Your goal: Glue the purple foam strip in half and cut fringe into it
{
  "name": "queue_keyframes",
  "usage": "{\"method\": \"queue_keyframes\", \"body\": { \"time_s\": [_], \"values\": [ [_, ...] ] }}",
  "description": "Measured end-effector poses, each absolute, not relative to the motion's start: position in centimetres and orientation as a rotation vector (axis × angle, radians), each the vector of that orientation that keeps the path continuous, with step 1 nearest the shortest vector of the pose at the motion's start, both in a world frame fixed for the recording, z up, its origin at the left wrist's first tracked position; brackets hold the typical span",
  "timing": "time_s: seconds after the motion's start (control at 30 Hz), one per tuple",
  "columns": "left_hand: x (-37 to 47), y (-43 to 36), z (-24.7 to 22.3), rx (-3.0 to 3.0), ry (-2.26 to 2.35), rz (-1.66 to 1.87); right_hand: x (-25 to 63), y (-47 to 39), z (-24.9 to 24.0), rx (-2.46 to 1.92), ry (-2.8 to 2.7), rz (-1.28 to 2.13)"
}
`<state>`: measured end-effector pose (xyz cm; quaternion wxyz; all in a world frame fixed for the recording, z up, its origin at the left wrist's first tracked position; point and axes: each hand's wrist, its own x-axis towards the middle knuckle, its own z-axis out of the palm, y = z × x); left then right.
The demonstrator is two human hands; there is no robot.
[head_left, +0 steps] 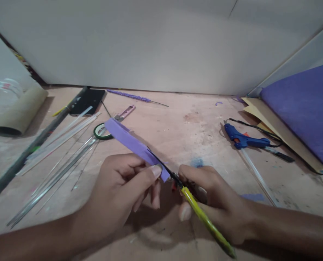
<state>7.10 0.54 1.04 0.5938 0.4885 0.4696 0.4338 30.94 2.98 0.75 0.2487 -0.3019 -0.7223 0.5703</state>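
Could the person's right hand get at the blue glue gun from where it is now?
Probably yes: nothing seems to stand between the right hand and the glue gun on the tabletop. But that hand holds the yellow-handled cutting tool, so it would likely need freeing first.

Back panel [150, 43]: pale grey, marked by a thin dark line [233, 8] at upper right.
Side panel [320, 45]: set at an angle, right.
Bench [174, 127]: pinkish surface, stained in patches.
Light: subdued; soft shadows are cast.
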Motion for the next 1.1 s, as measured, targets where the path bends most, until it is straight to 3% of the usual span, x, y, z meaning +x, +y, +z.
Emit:
{"method": "queue_keyframes", "body": {
  "time_s": [1.1],
  "values": [
    [7.17,0.92,1.53,1.289,1.119,1.046,31.12,3.12,0.34,-0.759,-1.833,1.644]
  ]
}}
